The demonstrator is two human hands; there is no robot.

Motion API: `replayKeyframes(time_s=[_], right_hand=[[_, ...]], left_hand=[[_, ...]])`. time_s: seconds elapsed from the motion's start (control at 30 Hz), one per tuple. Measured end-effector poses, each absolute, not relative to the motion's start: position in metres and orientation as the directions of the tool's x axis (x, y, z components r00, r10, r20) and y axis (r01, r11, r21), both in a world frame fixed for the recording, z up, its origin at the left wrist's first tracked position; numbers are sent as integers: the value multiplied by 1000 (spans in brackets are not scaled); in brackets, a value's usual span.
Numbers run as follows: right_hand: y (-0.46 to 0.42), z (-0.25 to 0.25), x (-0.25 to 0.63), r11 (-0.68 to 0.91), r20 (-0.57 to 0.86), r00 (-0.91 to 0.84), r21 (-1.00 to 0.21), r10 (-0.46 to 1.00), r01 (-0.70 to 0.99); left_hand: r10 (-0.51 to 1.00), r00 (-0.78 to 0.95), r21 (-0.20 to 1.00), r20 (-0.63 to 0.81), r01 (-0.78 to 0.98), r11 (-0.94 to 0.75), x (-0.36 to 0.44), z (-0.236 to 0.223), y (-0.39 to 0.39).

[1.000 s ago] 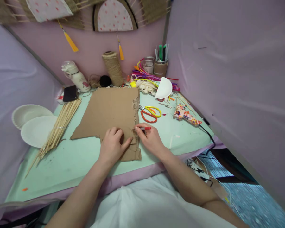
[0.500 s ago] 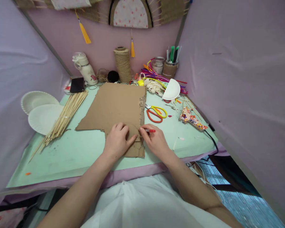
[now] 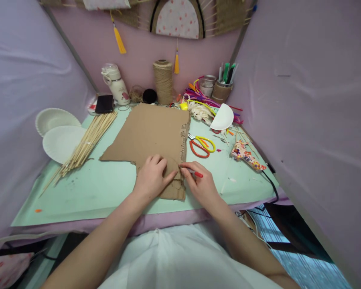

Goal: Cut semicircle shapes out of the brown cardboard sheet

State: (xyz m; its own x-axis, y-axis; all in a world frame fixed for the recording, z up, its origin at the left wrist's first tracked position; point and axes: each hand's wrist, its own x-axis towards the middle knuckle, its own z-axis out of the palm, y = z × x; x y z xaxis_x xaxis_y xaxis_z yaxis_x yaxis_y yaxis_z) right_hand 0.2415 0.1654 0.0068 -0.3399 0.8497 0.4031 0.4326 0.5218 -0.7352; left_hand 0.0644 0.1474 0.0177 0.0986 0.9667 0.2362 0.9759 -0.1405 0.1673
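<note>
Torn cardboard sheet [image 3: 156,128]: centre of my view, flat on green tabletop [image 3: 87,196]. Left hand [image 3: 151,176]: palm-down at sheet's six o'clock, thumb spread from fingers, I judge bracing it. Right hand [image 3: 201,184]: pinching red-ended pen [image 3: 196,173] in writing grip, tip near sheet's four o'clock edge. Scissors [image 3: 196,149]: three o'clock, just beside sheet, apparently set clear of pen.

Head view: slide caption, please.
Left hand resting on irregular brown cardboard sheet, right hand holding slim red-ended pen.
</note>
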Motion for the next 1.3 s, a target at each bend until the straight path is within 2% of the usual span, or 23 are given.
replayKeyframes(time_s=[0.17, 0.27, 0.47, 0.7, 0.8, 0.9, 1.0, 1.1, 1.2, 1.3], right_hand=[[156, 9, 244, 526, 397, -347, -684, 850, 505], [151, 14, 248, 488, 355, -337, -693, 872, 531], [156, 13, 248, 502, 418, -278, -731, 865, 463], [145, 13, 246, 488, 353, -345, -720, 869, 493], [140, 20, 250, 460, 359, -298, -776, 885, 432], [142, 21, 251, 483, 429, -222, -796, 876, 366], [146, 13, 247, 570, 462, -342, -729, 818, 379], [148, 4, 242, 659, 458, -480, -595, 749, 460], [145, 1, 239, 687, 472, -499, -491, 727, 536], [142, 0, 239, 699, 473, -516, -444, 714, 560]], left_hand=[[968, 96, 159, 231, 978, -135, 65, 19, 147], [967, 97, 153, 235, 979, -135, 65, 20, 147], [967, 95, 152, 237, 979, -134, 65, 19, 147], [967, 99, 161, 235, 977, -139, 64, 18, 147], [970, 89, 165, 224, 978, -127, 65, 20, 147], [973, 81, 184, 217, 975, -122, 65, 21, 146], [974, 77, 189, 212, 975, -118, 65, 21, 146], [976, 75, 173, 203, 979, -111, 66, 21, 146], [976, 79, 171, 203, 979, -115, 66, 22, 146], [978, 96, 184, 185, 974, -131, 62, 27, 147]])
